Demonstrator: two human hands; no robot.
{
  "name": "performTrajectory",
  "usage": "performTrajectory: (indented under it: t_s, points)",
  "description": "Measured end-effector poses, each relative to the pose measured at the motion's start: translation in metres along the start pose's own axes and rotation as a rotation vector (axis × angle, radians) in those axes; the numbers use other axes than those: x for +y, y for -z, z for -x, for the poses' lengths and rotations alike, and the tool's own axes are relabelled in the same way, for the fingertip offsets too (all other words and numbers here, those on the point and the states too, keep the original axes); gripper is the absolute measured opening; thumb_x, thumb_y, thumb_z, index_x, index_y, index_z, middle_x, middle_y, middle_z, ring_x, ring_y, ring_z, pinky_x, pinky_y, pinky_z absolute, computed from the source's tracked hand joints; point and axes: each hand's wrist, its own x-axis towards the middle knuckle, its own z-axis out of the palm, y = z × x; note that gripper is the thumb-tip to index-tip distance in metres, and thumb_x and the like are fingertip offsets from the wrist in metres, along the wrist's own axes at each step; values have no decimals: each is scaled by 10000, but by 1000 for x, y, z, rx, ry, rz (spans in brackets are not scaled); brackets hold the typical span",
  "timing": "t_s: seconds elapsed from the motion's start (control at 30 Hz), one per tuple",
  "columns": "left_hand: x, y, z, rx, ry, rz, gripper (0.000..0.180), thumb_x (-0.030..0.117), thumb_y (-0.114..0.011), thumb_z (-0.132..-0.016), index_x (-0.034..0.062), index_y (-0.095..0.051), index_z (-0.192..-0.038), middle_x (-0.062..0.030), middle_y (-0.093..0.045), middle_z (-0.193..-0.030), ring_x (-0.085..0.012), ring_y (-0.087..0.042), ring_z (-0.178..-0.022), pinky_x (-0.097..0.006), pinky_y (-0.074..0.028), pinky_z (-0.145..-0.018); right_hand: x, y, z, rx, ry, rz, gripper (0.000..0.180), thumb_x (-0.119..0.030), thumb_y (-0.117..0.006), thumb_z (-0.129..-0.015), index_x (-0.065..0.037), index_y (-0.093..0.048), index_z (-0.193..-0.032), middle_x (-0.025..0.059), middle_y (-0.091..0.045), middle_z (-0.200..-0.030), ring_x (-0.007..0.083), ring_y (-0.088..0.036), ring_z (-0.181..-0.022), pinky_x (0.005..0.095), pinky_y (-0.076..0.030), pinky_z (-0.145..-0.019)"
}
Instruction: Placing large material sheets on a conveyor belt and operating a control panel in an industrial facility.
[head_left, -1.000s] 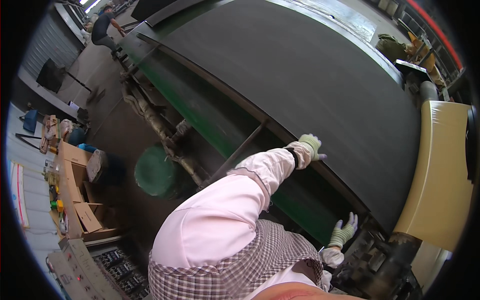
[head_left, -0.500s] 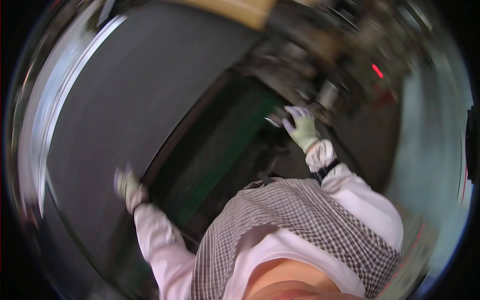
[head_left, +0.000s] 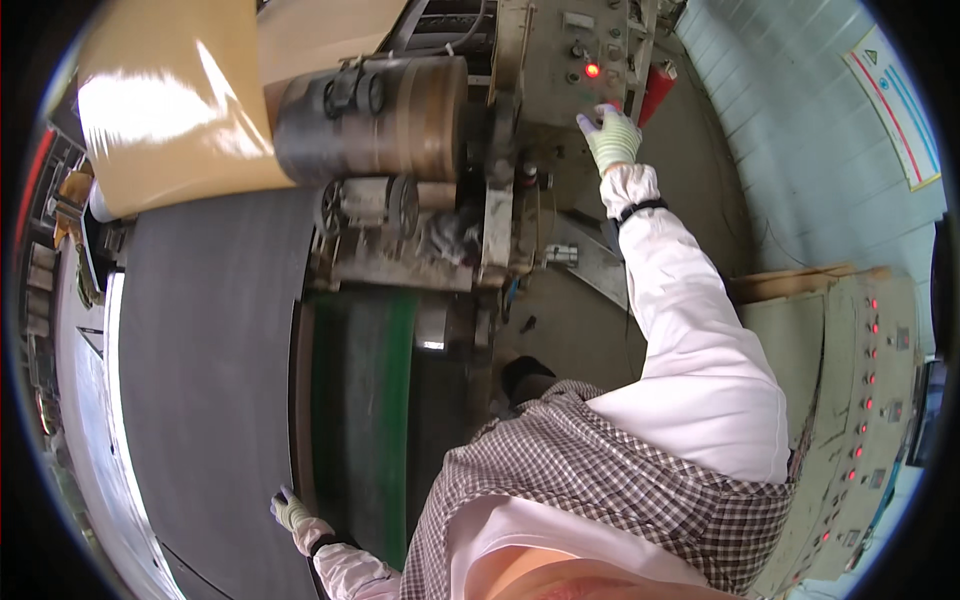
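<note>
My right hand [head_left: 612,140], in a pale striped glove with lilac fingertips, reaches far forward to the lower edge of a beige control panel [head_left: 575,75]. Its thumb and fingers are apart, the fingertips beside a small red spot, perhaps a button; whether they touch it I cannot tell. A lit red lamp [head_left: 592,71] glows just above. Near the bottom, my left hand [head_left: 290,508], gloved alike, is open at the right edge of a wide dark grey sheet [head_left: 210,400]. Whether it rests on that edge is unclear.
Glossy tan sheet [head_left: 170,110] runs beside a large brown roller [head_left: 375,120] with small black wheels. A green strip [head_left: 398,400] lies right of the grey sheet. On the right stand a cabinet [head_left: 800,400] with several red lamps and a pale wall [head_left: 800,130].
The view has swung round and sharpened, bringing the roller and panel into sight. My right arm now stretches farther forward to the panel; my left hand stays by the grey sheet's edge.
</note>
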Motion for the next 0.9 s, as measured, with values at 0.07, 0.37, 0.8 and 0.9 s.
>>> performTrajectory:
  t_s: [0.07,0.37,0.8,0.9]
  points:
    - [26,-1,-7,-35,14,-50,513,511,-584,-878,47,-624,-1095,-182,-577,-1151,-376,-574,-1032,-477,-468,-890,-1,-34,-47,7,20,2,460,-508,-723,-732,-148,-680,-1015,96,-707,-926,311,-649,-914,451,-476,-831]
    - [140,3,-19,-53,-57,20,455,455,-630,-875,99,-618,-1159,-133,-566,-1186,-313,-569,-1071,-418,-469,-924,-24,-95,-169,-254,-122,253,568,-605,-607,-796,-121,-643,-1091,116,-701,-1016,314,-645,-1010,478,-432,-943]
    - [160,-25,-14,74,-59,116,470,457,-570,-912,81,-616,-1190,-171,-579,-1194,-334,-559,-1095,-433,-460,-947,-32,-102,-186,-295,-107,277,454,-467,-589,-827,-144,-619,-1146,145,-689,-1032,325,-643,-1012,490,-440,-916]
    - [207,-7,9,126,-155,115,441,386,-541,-929,39,-626,-1188,-184,-609,-1204,-345,-551,-1146,-432,-433,-987,-40,-95,-170,-210,141,127,373,-392,-563,-847,-132,-645,-1101,184,-658,-1083,395,-598,-1046,497,-461,-894]
